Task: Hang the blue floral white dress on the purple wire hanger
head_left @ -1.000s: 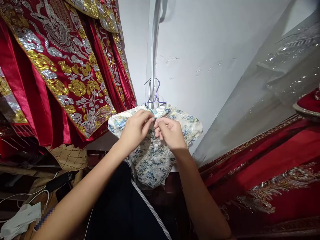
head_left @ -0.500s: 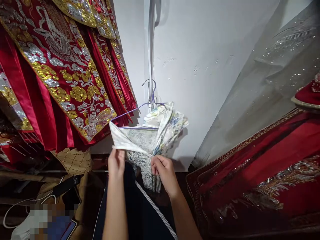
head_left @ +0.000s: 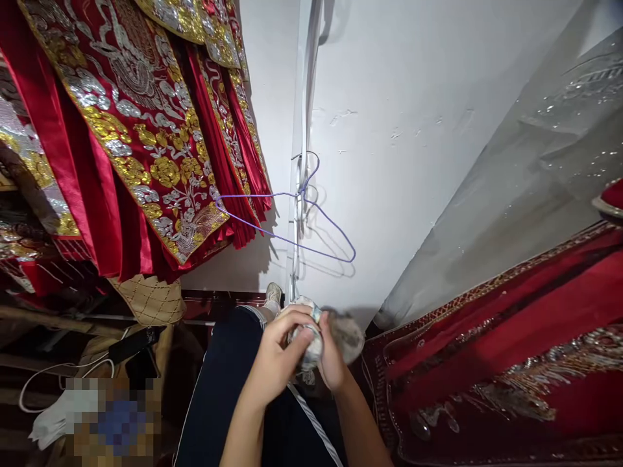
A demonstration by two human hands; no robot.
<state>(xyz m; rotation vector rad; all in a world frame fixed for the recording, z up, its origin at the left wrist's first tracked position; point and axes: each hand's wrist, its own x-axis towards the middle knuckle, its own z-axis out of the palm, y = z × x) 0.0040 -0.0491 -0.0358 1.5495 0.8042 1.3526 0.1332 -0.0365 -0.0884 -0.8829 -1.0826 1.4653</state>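
Two hands [head_left: 273, 355] [head_left: 333, 358] close together, both clamped on bunched cloth [head_left: 314, 352], low beneath the bare hanger [head_left: 321, 252]! Loosen either grip, and slack cloth could unroll and slip away downward.

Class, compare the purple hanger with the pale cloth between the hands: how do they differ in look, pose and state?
Look: the hanger is a thin purple outline; the cloth is pale and thicker. Pose: the hanger hangs spread out near the wall, while the cloth is bunched up below. State: the hanger is untouched, whereas the left hand and right hand hold the cloth.
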